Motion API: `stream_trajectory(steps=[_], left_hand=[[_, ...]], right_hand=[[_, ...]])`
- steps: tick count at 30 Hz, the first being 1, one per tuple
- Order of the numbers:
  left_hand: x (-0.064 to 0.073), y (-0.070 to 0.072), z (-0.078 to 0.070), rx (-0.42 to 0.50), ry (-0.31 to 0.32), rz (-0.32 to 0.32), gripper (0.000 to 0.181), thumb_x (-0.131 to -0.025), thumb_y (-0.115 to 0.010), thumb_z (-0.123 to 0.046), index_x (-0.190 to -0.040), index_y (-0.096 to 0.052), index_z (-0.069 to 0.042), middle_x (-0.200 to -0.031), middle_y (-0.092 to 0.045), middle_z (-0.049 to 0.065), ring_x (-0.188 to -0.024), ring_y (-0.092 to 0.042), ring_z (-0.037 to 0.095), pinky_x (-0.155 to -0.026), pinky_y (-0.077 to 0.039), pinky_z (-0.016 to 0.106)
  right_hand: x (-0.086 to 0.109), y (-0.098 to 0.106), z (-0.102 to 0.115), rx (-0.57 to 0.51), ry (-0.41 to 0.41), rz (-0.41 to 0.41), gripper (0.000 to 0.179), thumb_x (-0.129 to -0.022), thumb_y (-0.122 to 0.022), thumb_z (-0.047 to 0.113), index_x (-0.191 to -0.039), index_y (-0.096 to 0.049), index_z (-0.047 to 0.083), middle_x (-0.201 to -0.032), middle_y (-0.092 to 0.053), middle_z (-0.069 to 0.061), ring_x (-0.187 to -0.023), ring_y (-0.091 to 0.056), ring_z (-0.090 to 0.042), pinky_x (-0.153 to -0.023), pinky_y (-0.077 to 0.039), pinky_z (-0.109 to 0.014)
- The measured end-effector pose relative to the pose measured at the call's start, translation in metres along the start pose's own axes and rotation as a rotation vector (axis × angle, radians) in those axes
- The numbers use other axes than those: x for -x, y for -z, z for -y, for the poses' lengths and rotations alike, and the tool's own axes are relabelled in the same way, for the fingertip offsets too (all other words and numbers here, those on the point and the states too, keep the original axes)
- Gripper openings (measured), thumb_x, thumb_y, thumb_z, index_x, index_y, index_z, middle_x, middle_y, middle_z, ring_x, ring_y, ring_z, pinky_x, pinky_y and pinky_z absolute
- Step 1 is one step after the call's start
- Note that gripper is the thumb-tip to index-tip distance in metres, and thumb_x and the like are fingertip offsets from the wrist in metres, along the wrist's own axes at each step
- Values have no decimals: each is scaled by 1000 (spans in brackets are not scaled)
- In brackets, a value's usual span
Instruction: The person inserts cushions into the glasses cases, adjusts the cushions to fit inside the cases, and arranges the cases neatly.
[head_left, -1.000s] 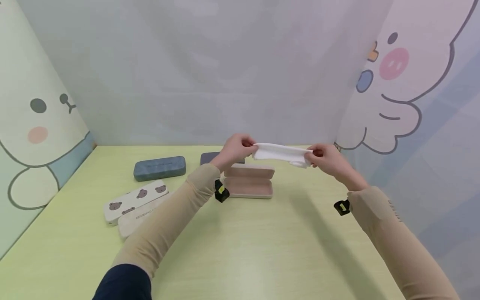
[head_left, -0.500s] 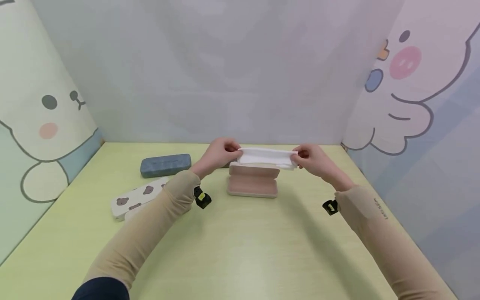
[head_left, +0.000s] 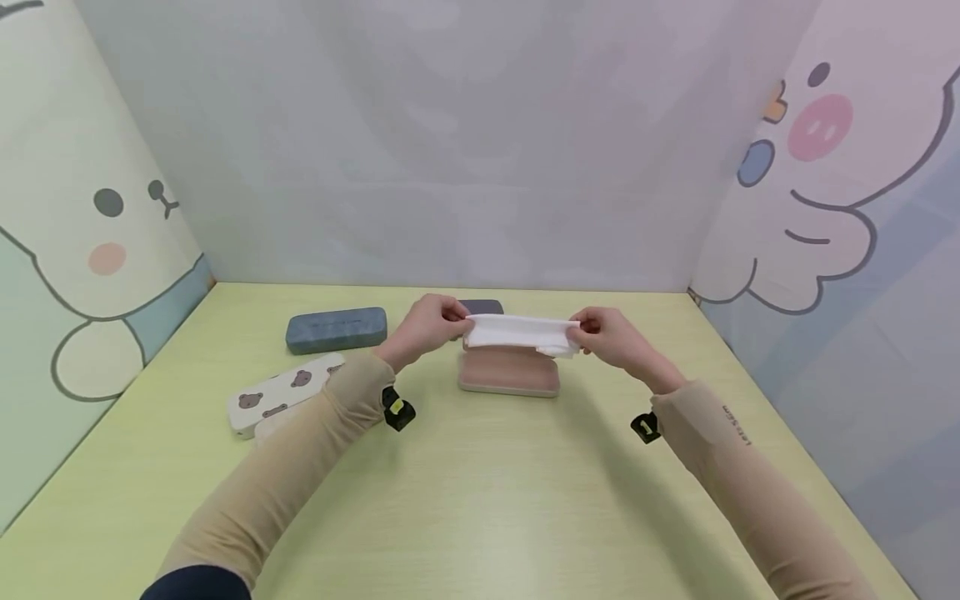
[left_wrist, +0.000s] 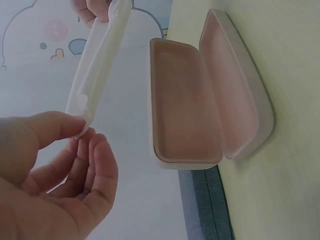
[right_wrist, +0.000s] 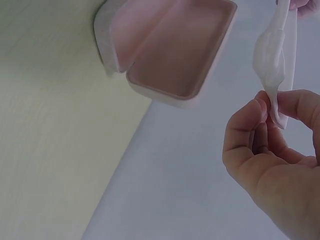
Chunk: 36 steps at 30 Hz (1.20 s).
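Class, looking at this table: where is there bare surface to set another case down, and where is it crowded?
Free: the wide near half of the table between both sleeves, and right of the open pink case. Crowded: the far left, where the blue case and bear-print case lie.

Five glasses cases lie on the desk (head_left: 480,500): one pink case (head_left: 510,371) (the only one standing open), two blue-grey cases (head_left: 336,329) (head_left: 483,307), one bear-print case (head_left: 283,393) and one plain cream case (head_left: 272,429) half hidden beside it. One white cloth (head_left: 521,333) is stretched between two hands (head_left: 423,327) (head_left: 611,336).
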<state>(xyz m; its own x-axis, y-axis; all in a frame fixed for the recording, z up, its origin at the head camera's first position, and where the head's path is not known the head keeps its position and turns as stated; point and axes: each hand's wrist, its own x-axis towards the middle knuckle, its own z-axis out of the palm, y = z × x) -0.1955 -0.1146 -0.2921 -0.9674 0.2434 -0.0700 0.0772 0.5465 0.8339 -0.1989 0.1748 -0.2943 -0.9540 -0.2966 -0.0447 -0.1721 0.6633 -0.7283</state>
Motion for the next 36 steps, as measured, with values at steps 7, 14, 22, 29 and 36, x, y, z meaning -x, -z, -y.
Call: stream_trajectory(steps=[7,14,22,29,36], left_hand=[[-1,-13,22,-6,57,-10,21,-91,-58,-12,-105,-68,1,-95,-66,12,-75,-57,16,-61,-44,22],[-3,-29,37,-14,123,-53,13,-89,-60,-9,-88,-69,0,-75,-60,3,-62,-46,11,-56,-37,22],[-8,-41,48,-34,188,-84,12,-89,-65,-11,-89,-71,0,-75,-61,4,-66,-49,13,-58,-39,21],[-12,-49,53,-73,197,-123,16,-87,-66,-9,-96,-71,2,-95,-69,14,-76,-54,16,-62,-42,20],[-15,-56,57,-127,165,-153,14,-86,-66,-8,-93,-72,2,-96,-70,14,-84,-58,20,-74,-48,28]], right_hand=[[-4,-20,-14,-9,-16,31,25,-95,-53,11,-110,-61,-7,-87,-64,-11,-69,-53,-13,-60,-46,-25],[-7,-38,-26,-5,-29,59,24,-95,-54,11,-109,-60,-7,-84,-61,-10,-69,-54,-15,-60,-45,-26],[-9,-49,-38,19,-18,60,23,-94,-55,11,-105,-62,-8,-83,-62,-11,-67,-53,-15,-59,-45,-25],[-13,-56,-45,74,5,44,25,-93,-56,10,-106,-62,-10,-81,-61,-12,-65,-51,-13,-58,-44,-26],[-16,-60,-49,127,6,22,22,-92,-56,10,-102,-63,-9,-80,-58,-10,-68,-47,-15,-60,-41,-25]])
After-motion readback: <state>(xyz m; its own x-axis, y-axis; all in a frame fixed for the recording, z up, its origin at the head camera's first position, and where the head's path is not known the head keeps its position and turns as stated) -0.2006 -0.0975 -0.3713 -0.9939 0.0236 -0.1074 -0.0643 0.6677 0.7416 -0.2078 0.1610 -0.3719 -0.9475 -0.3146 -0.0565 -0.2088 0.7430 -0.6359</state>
